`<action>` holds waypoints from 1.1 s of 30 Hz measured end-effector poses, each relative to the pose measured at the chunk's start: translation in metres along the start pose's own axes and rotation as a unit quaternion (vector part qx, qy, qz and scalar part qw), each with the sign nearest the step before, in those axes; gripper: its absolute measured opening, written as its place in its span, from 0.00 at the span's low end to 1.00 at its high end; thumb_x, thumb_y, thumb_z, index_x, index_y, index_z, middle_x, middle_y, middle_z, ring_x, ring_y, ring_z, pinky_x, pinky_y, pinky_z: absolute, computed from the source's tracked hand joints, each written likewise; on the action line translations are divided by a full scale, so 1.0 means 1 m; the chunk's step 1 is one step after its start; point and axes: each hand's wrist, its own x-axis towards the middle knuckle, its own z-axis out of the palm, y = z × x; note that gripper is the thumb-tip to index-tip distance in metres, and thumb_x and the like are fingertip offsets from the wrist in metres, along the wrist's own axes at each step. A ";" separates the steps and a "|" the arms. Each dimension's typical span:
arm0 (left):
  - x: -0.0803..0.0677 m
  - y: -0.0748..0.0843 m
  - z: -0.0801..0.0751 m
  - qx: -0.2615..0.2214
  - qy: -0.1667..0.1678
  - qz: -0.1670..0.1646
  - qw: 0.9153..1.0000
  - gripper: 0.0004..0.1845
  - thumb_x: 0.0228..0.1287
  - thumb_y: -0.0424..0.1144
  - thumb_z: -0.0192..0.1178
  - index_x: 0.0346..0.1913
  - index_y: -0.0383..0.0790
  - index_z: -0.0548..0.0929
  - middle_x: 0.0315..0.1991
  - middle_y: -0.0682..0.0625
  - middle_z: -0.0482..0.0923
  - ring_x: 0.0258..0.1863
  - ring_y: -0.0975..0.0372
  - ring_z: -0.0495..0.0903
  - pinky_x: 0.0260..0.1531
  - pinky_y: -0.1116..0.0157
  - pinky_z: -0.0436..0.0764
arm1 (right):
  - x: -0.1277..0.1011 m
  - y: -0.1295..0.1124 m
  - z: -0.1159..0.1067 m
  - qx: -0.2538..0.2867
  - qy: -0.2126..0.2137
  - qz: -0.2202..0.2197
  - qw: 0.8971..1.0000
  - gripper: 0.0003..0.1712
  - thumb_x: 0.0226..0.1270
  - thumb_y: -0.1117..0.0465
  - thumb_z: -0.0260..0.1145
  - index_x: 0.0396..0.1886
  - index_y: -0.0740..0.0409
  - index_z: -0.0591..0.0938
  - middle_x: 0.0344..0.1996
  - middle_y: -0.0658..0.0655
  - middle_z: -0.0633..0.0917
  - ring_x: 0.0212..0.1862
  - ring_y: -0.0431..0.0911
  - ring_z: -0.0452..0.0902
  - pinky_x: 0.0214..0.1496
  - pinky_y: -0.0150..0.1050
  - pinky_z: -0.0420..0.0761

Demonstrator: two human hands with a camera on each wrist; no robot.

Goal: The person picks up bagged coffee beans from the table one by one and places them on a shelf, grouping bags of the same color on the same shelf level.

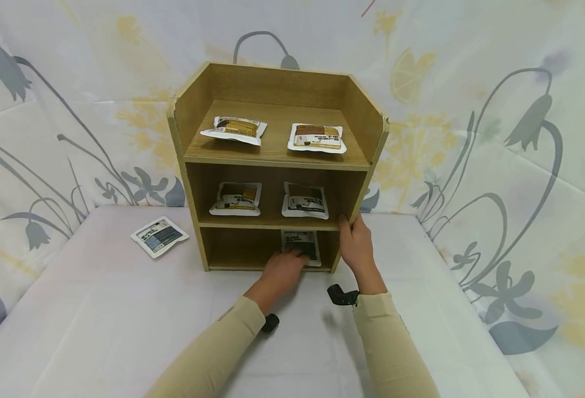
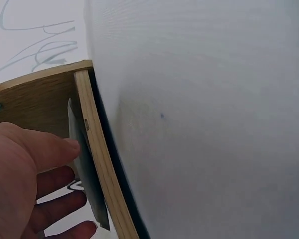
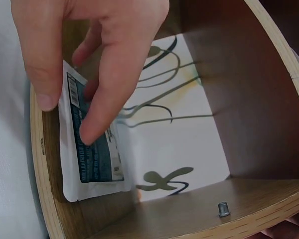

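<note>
Left hand (image 1: pixel 283 269) fingers curled round packet (image 1: pixel 302 244) in bottom shelf, right hand (image 1: pixel 356 243) fingers clasping wooden rack (image 1: pixel 277 152) side edge

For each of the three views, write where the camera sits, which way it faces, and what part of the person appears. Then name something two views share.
Head: worn high, looking forward and down at the shelf unit on the table; both sleeves, the left hand and the right hand show.
Left wrist: close to the shelf's front edge, looking along it; thumb and fingers show.
Right wrist: looking into a shelf compartment, open at the back; fingers show.
Shared: all three views show the packet on the bottom shelf.
</note>
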 end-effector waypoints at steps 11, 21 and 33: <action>-0.017 -0.008 -0.008 -0.024 0.047 0.004 0.999 0.13 0.68 0.39 0.59 0.54 0.50 0.82 0.49 0.50 0.82 0.51 0.54 0.81 0.50 0.54 0.81 | 0.000 -0.002 0.000 0.002 -0.004 0.007 1.000 0.29 0.76 0.42 0.41 0.63 0.58 0.69 0.57 0.68 0.79 0.55 0.61 0.78 0.53 0.58 0.78; -0.033 -0.025 -0.010 -0.048 0.052 -0.006 0.997 0.16 0.67 0.41 0.60 0.56 0.48 0.82 0.51 0.49 0.83 0.52 0.53 0.81 0.52 0.52 0.80 | 0.000 0.000 0.001 -0.001 0.000 0.009 1.000 0.29 0.76 0.43 0.41 0.63 0.57 0.69 0.58 0.68 0.78 0.57 0.61 0.77 0.54 0.58 0.78; -0.057 -0.039 -0.022 -0.113 0.044 -0.033 0.992 0.15 0.66 0.41 0.60 0.54 0.43 0.83 0.52 0.48 0.83 0.53 0.52 0.81 0.54 0.49 0.78 | -0.001 -0.003 0.000 0.000 -0.007 0.011 1.000 0.31 0.77 0.43 0.41 0.66 0.59 0.67 0.58 0.69 0.78 0.56 0.62 0.78 0.52 0.58 0.80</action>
